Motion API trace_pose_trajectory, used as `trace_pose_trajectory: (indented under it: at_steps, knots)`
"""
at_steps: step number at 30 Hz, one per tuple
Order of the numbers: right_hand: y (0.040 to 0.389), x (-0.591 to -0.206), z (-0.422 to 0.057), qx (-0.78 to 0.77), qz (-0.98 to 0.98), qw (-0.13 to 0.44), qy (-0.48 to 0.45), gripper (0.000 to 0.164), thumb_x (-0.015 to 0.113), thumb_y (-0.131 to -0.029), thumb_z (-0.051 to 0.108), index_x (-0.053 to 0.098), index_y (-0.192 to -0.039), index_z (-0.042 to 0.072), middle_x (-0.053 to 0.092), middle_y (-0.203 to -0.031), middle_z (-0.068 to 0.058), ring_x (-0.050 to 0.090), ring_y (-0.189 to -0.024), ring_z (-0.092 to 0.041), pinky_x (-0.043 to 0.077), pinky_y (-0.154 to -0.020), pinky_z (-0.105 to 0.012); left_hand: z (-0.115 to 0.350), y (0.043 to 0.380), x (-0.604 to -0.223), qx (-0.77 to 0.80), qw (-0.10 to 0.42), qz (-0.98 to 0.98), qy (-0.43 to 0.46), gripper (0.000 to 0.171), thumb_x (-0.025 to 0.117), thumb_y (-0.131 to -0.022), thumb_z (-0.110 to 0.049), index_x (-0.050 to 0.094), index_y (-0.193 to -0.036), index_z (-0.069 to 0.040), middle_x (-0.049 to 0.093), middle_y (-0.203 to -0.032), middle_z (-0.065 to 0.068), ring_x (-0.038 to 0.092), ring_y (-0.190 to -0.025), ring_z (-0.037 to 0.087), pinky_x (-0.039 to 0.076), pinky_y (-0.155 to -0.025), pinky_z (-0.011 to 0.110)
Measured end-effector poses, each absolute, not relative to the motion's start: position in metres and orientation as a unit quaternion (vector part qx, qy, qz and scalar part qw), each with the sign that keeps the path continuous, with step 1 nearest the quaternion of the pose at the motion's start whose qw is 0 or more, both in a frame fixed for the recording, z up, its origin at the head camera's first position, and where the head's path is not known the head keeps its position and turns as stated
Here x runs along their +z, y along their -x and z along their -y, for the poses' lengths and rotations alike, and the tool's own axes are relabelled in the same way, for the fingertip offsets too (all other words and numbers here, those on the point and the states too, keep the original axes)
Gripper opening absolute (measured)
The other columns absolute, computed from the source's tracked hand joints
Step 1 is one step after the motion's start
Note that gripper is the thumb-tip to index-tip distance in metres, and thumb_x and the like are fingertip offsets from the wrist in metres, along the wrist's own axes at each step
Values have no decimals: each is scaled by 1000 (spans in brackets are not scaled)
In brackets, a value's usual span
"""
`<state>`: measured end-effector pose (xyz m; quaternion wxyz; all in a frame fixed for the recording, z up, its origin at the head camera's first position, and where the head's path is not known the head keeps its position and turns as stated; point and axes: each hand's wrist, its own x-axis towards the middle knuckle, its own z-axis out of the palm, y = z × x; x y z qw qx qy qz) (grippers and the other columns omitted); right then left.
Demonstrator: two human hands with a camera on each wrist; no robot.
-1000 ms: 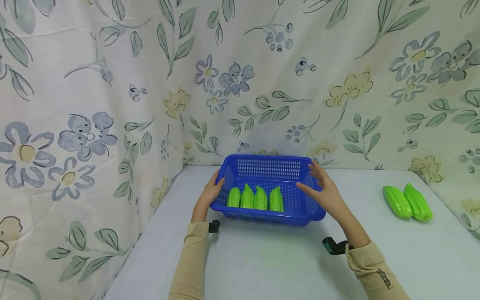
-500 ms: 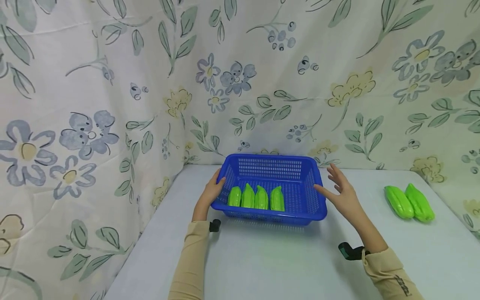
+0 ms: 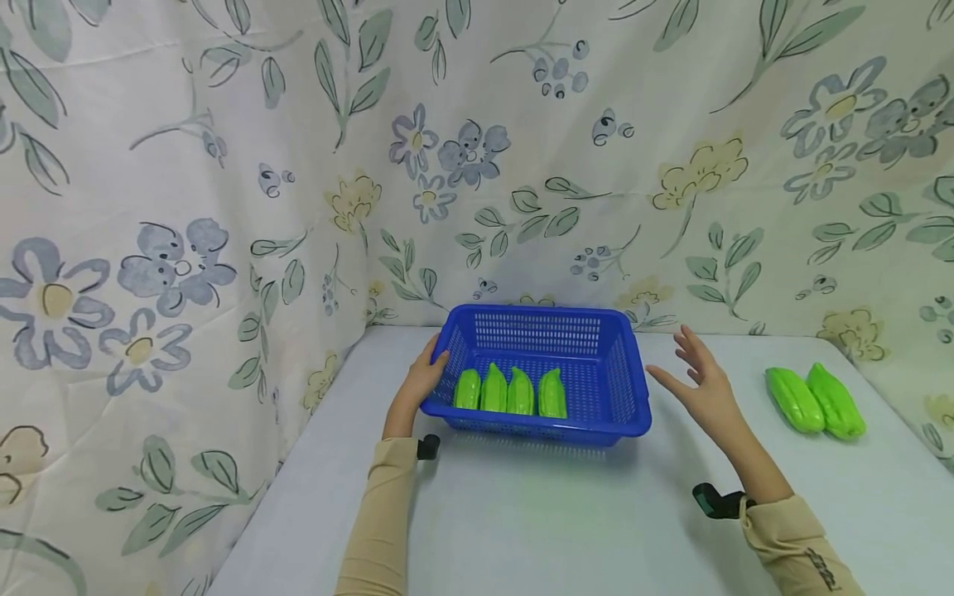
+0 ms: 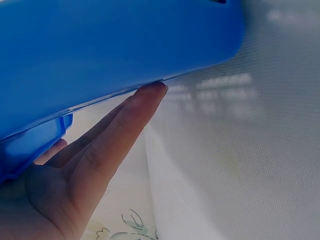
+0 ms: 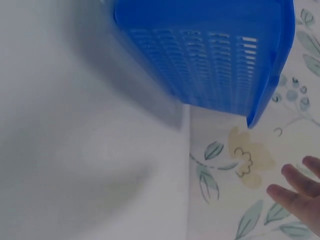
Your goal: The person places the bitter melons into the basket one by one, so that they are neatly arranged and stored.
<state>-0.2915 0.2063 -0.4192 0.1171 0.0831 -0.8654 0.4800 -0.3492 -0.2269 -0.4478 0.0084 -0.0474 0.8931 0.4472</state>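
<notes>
My left hand [image 3: 421,379] grips the left rim of a blue slotted plastic basket [image 3: 535,425], its thumb over the rim. In the left wrist view, fingers [image 4: 112,142] lie along the outside of the blue wall. Inside the basket, several bright green, ribbed, pointed pieces [image 3: 520,392] that look like star fruit stand in a row toward the front left. My right hand [image 3: 706,397] is spread in the air just right of the basket, holding nothing. Its fingertips [image 5: 278,193] show in the right wrist view, apart from the basket wall [image 5: 200,55].
Two more of the green ribbed pieces [image 3: 816,401] lie side by side on the right of the white table [image 3: 522,521]. A floral curtain [image 3: 477,165] hangs behind and along the left. Black wrist devices [image 3: 717,502] sit at both cuffs.
My right hand has let go of the space over the basket's right end and moved right, clear of the rim. The left hand and the basket stay in place.
</notes>
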Motion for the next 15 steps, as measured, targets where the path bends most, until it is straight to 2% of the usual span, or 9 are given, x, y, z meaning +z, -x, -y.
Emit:
trace_pose_trajectory:
  at_steps: [8, 15]
  knots:
    - [289, -425, -224, 476, 869, 111, -75, 92, 64, -94, 36, 2, -158, 12, 19, -159, -29, 25, -141, -55, 24, -108, -71, 229, 349, -450, 450, 6, -892, 44, 60, 37, -105, -36, 16, -158, -16, 25, -160, 20, 25, -146, 46, 26, -114, 65]
    - [289, -434, -240, 481, 868, 109, -61, 92, 63, -95, 35, -1, -158, 12, 16, -160, -29, 22, -141, -56, 20, -109, -72, 230, 351, -451, 452, 4, -891, 38, 60, 37, -105, -37, 16, -158, -19, 26, -161, 18, 26, -146, 44, 26, -115, 64]
